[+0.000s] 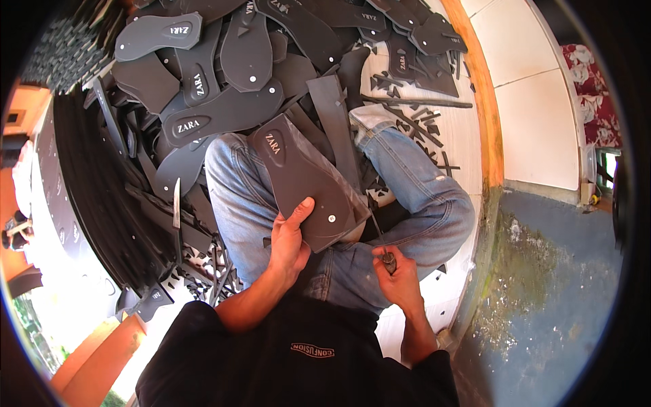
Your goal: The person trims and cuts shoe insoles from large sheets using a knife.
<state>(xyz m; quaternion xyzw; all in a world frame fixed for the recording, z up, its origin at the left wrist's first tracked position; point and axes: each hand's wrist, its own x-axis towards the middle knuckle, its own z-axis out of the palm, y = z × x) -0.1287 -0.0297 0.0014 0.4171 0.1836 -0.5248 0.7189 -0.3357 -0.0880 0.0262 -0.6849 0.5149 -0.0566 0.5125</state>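
Observation:
My left hand point(288, 247) grips the lower left edge of a dark grey foam sandal sole sheet point(305, 183), thumb on top. The sheet lies tilted over my lap; a rounded sole outline, an oval pad with pale lettering and a small white dot mark it. My right hand point(399, 279) is closed round the dark handle of a thin-bladed knife point(388, 261). Its narrow blade points up along the sheet's lower right corner; whether it touches the foam I cannot tell. Beyond my lap lies a heap of cut sandal soles point(227, 119), printed alike.
Another knife point(177, 207) stands among offcuts left of my knee. Foam scraps point(417, 125) litter the pale floor by my foot. Long dark foam stacks point(88, 183) line the left. A wooden edge point(485, 102) borders a tiled ledge and blue-grey floor point(529, 285) at right.

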